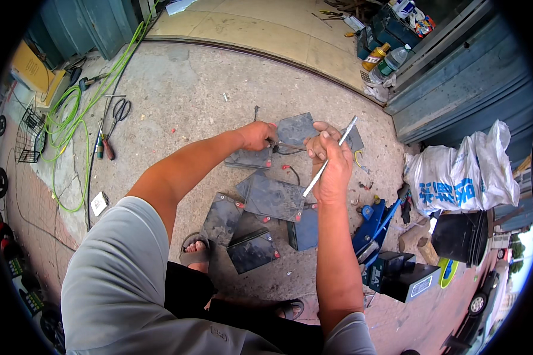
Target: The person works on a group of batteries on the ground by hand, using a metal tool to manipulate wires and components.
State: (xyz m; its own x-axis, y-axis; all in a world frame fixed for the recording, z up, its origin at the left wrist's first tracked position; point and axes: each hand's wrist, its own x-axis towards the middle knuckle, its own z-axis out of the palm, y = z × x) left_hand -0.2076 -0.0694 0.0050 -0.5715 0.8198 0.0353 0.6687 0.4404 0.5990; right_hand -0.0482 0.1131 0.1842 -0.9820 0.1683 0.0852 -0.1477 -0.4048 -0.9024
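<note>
My right hand [331, 163] is wrapped round a T-handle wrench [348, 131]. Its silver crossbar slants through the grip, and its thin shaft points left toward my other hand. The fingers of my left hand [256, 135] are closed at the shaft's tip, beside a short dark cable; what they pinch is hidden. Under that hand lies a dark grey battery [247, 158] with a red terminal cap. Another battery [298, 125] is just beyond, partly covered by my right hand. Nearer to me, several more dusty batteries [273, 198] lie in a loose, overlapping group.
Scissors [121, 110], screwdrivers [108, 148] and a coiled green hose [71, 112] are on the concrete at left. To the right are a blue metal tool [376, 228], a white woven sack [462, 171] and dark boxes [408, 278]. My sandalled foot [196, 251] is close to the batteries.
</note>
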